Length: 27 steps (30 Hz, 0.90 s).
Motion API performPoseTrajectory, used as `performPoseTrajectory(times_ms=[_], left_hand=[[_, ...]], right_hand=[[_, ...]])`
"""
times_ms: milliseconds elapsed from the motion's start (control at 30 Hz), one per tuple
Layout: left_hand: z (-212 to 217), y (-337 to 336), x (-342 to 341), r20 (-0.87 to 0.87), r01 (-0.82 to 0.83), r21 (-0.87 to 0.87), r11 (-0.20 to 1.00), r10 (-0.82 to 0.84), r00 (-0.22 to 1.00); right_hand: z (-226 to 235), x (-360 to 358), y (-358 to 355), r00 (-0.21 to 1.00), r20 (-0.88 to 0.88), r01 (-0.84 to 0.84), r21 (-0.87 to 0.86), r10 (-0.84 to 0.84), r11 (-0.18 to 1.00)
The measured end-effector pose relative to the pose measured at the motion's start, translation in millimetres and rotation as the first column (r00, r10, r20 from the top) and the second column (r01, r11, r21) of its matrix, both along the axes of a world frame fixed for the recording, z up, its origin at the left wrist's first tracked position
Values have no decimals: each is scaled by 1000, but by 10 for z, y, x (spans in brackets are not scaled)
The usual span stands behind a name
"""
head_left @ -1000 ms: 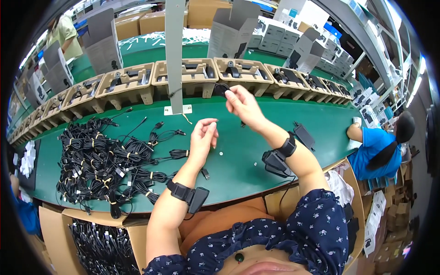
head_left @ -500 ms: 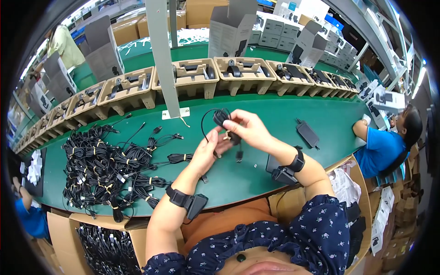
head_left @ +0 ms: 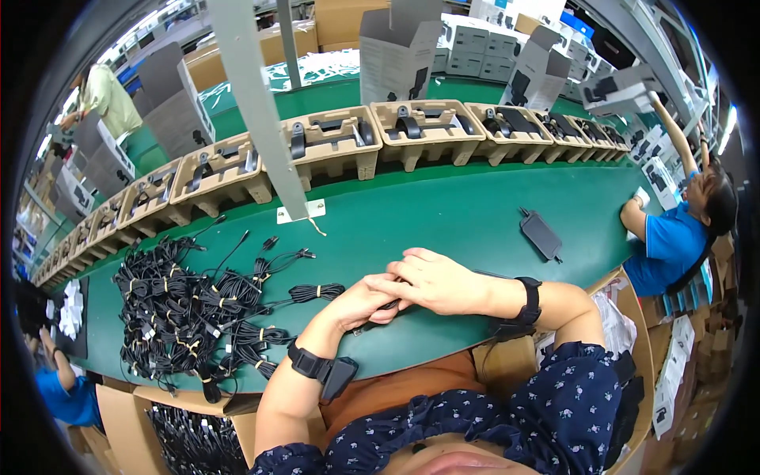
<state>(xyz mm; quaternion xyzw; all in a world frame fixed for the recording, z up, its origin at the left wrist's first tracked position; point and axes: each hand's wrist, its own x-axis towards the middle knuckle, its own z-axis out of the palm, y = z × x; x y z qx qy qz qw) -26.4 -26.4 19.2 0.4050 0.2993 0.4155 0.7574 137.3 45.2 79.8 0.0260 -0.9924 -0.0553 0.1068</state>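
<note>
Left grip (head_left: 366,304) clamps a mostly hidden cable (head_left: 389,305); right grip (head_left: 434,283) overlaps, its hold unclear; pile (head_left: 186,301) at nine o'clock.

The small print on the grey carton (head_left: 386,66) cannot be read.

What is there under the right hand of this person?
Under the right hand lies part of the left hand, and a bit of something black, seemingly a cable, shows at their lower edge. Whatever else lies between them is covered.
</note>
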Motion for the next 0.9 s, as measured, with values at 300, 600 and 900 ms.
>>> performPoseTrajectory(times_ms=[300, 600, 900], left_hand=[[-241, 52, -46, -82, -439, -9, 899, 436, 896], [-200, 68, -85, -97, -405, -22, 914, 402, 911], [-268, 82, -178, -48, -362, -75, 929, 360, 932]], right_hand=[[169, 386, 719, 822, -357, 415, -157, -444, 896], [1050, 849, 2178, 304, -487, 881, -183, -819, 436], [935, 623, 3106, 316, -284, 943, 204, -905, 265]])
